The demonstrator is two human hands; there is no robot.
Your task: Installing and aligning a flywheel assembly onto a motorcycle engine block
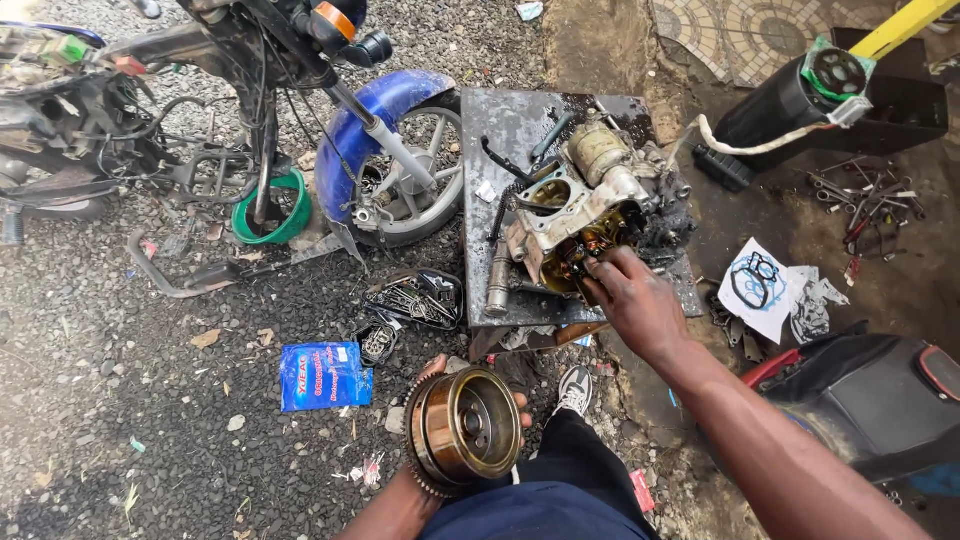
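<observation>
Brass-coloured flywheel (465,428) is sitting gripped in the left hand (440,400), mostly hiding it; right hand (635,305) is reaching into the engine (590,200), fingertips buried, grip unclear.

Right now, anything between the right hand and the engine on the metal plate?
Nothing visible. The right hand already has its fingertips in the open side of the engine on the metal plate. The left hand holds a round metal drum off to the near side.
</observation>
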